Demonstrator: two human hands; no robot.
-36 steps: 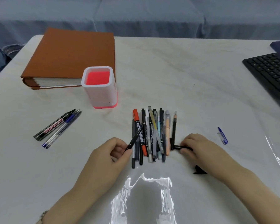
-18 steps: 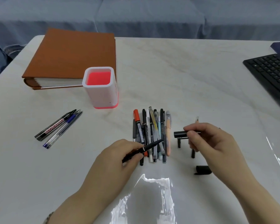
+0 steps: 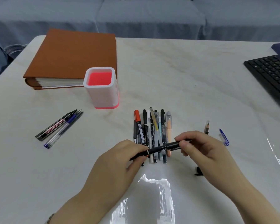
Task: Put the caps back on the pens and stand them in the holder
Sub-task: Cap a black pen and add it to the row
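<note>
Capping of a black pen (image 3: 153,150) above the table (image 3: 192,88). Left hand (image 3: 120,160) is closed around the rear half of the barrel, thumb and fingers pinching it so that the tip points toward 3 o'clock. Right hand (image 3: 200,147) pinches a black cap (image 3: 174,145) between thumb and fingertips, open end facing 9 o'clock. Pen and cap lie on one shared line, apparently so the cap can slide straight on; whether the tip has entered the cap cannot be told. Both hands work directly over the near end of a row of pens (image 3: 152,131), which lie side by side with their long axes running 12 to 6 o'clock, presumably gathered for easy picking. Holder (image 3: 101,88), white with a red interior, stands upright and holds nothing visible, at about 11 o'clock from the left hand, well apart from it. A second group of pens (image 3: 58,128), one marked for whiteboards, lies at 9 to 10 o'clock. A loose blue cap (image 3: 224,137) rests at 3 o'clock, just beside the right hand; a dark cap (image 3: 198,172) lies at 6 o'clock below it. Most of the task appears to remain.
</note>
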